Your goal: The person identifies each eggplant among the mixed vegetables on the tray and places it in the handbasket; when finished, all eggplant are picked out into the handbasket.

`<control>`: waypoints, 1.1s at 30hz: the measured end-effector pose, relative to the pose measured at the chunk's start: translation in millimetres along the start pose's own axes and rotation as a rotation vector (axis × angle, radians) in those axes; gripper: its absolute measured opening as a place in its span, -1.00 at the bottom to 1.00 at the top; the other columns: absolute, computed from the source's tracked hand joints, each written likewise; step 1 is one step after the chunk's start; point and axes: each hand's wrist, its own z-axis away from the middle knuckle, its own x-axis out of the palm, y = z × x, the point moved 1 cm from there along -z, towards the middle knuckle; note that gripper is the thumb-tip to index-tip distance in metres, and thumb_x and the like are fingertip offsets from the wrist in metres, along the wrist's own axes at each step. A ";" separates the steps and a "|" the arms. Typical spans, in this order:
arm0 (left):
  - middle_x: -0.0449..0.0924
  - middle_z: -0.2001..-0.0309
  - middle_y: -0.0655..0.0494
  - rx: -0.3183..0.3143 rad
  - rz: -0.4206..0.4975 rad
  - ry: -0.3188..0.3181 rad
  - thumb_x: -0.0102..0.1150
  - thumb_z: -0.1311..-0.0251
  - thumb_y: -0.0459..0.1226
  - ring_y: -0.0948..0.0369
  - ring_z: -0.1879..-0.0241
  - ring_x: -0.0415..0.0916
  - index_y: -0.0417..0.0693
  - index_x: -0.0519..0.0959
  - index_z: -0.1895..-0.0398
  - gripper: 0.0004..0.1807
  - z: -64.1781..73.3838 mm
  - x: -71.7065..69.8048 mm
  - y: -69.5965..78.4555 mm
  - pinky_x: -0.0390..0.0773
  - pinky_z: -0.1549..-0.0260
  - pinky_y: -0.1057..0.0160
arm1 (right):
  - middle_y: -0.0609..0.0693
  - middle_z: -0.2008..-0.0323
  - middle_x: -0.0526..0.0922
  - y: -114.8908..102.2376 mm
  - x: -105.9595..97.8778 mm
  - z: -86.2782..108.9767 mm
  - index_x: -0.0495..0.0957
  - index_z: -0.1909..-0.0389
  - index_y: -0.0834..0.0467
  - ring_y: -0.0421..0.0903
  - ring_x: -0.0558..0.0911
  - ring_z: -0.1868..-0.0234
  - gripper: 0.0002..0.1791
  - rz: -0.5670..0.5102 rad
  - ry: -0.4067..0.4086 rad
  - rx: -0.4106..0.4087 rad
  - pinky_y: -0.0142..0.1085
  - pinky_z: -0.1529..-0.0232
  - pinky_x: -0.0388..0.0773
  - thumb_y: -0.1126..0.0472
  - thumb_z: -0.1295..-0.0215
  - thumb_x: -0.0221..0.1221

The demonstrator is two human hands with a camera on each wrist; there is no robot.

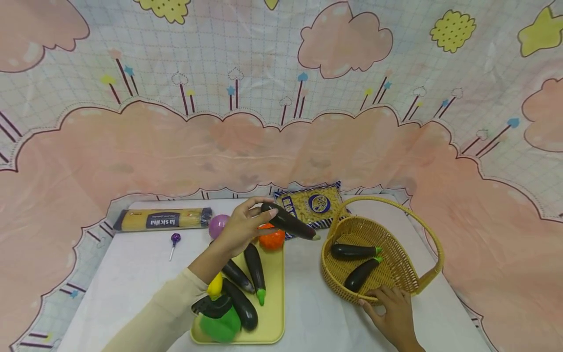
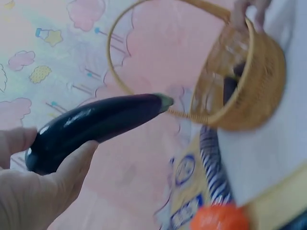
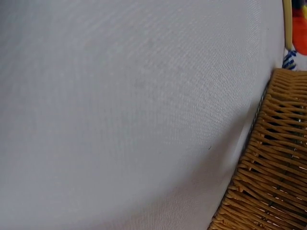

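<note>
My left hand (image 1: 246, 222) grips a dark eggplant (image 1: 288, 222) by its thick end, above the far end of the tray. The green stem end points right, toward the wicker basket (image 1: 327, 271). In the left wrist view, thumb and fingers hold the eggplant (image 2: 96, 120) from both sides. My right hand (image 1: 391, 313) grips the near rim of the basket, fingers over the edge. Two eggplants lie inside, one (image 1: 354, 251) behind the other (image 1: 362, 275). The right wrist view shows the basket's woven side (image 3: 273, 158) but not the hand.
A yellow tray (image 1: 274, 313) holds several eggplants (image 1: 239, 303), a green pepper (image 1: 221, 325), a yellow item (image 1: 215, 286) and an orange item (image 1: 271, 238). Behind are a purple ball (image 1: 218, 226), a pasta bag (image 1: 308, 203) and a spaghetti pack (image 1: 162, 219). A lollipop (image 1: 175, 239) lies left.
</note>
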 end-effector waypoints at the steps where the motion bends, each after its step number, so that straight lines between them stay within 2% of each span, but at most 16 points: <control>1: 0.44 -0.12 -0.24 -0.001 0.048 0.001 0.08 -0.37 -0.41 0.02 0.00 0.60 -0.22 0.34 -0.25 -0.59 -3.5 5.0 -3.3 0.56 -0.01 -0.10 | -0.15 0.48 0.59 0.2 0.1 0.0 0.66 0.48 0.04 -0.14 0.45 0.41 -0.73 -0.002 0.003 -0.003 -0.15 0.20 0.23 0.01 0.14 0.51; 4: 0.45 -0.03 -0.16 -0.013 0.152 0.021 0.05 -0.37 -0.43 0.10 0.13 0.61 -0.24 0.33 -0.23 -0.61 -14.9 21.3 -13.0 0.53 -0.04 -0.14 | -0.16 0.48 0.59 0.4 0.1 -0.7 0.66 0.48 0.03 -0.15 0.46 0.41 -0.73 -0.005 0.006 -0.005 -0.17 0.21 0.22 0.01 0.14 0.51; 7: 0.44 -0.02 -0.19 -0.032 0.227 0.051 0.06 -0.34 -0.45 0.08 0.16 0.59 -0.25 0.38 -0.16 -0.66 -27.4 37.4 -25.6 0.50 -0.04 -0.17 | -0.17 0.48 0.58 0.8 0.1 -1.0 0.66 0.48 0.02 -0.14 0.47 0.40 -0.74 -0.005 0.003 -0.003 -0.17 0.21 0.21 0.01 0.13 0.51; 10: 0.39 -0.12 -0.26 -0.064 0.283 0.093 0.09 -0.32 -0.46 0.00 0.07 0.57 -0.22 0.42 -0.09 -0.71 -39.0 51.9 -41.5 0.49 -0.04 -0.18 | -0.18 0.49 0.58 1.3 0.0 -0.8 0.66 0.48 0.02 -0.14 0.48 0.40 -0.74 -0.001 0.003 -0.001 -0.16 0.21 0.22 0.00 0.12 0.51; 16: 0.39 -0.15 -0.33 -0.109 0.351 0.169 0.14 -0.29 -0.45 -0.14 0.00 0.57 -0.26 0.46 -0.05 -0.72 -57.6 77.9 -75.0 0.49 -0.01 -0.21 | -0.19 0.49 0.57 1.2 -0.1 0.8 0.66 0.49 0.01 -0.14 0.46 0.40 -0.74 -0.007 0.008 0.005 -0.15 0.22 0.22 0.00 0.13 0.51; 20: 0.45 -0.11 -0.29 -0.116 0.317 0.180 0.17 -0.25 -0.45 -0.13 -0.04 0.56 -0.26 0.47 -0.04 -0.70 -67.2 95.7 -95.1 0.51 -0.02 -0.17 | -0.20 0.50 0.57 -0.1 -0.9 0.9 0.66 0.49 -0.01 -0.14 0.47 0.41 -0.74 -0.017 0.011 0.005 -0.15 0.22 0.22 0.00 0.14 0.51; 26: 0.52 0.01 -0.14 -0.146 0.231 0.148 0.23 -0.18 -0.48 -0.06 -0.01 0.59 -0.29 0.50 -0.01 -0.68 -75.5 118.1 -122.0 0.57 0.02 -0.11 | -0.21 0.49 0.57 -1.0 -1.4 -0.3 0.66 0.50 -0.01 -0.14 0.47 0.41 -0.74 -0.012 0.012 0.004 -0.15 0.22 0.21 -0.01 0.14 0.51; 29: 0.55 0.06 -0.09 -0.153 0.169 0.125 0.26 -0.17 -0.47 0.01 0.04 0.62 -0.29 0.51 -0.02 -0.66 -76.1 125.1 -131.7 0.62 0.06 -0.05 | -0.19 0.49 0.57 -0.4 -1.0 -0.7 0.66 0.50 0.01 -0.14 0.47 0.40 -0.74 -0.012 0.012 0.003 -0.15 0.21 0.21 0.00 0.14 0.51; 33: 0.54 0.04 -0.06 -0.127 0.094 0.090 0.28 -0.16 -0.48 0.09 0.09 0.62 -0.28 0.52 0.03 -0.70 -75.4 130.2 -139.8 0.66 0.12 0.06 | -0.19 0.49 0.57 1.1 -0.1 -0.4 0.66 0.49 0.01 -0.14 0.47 0.40 -0.73 -0.014 0.014 -0.001 -0.15 0.21 0.21 0.00 0.14 0.51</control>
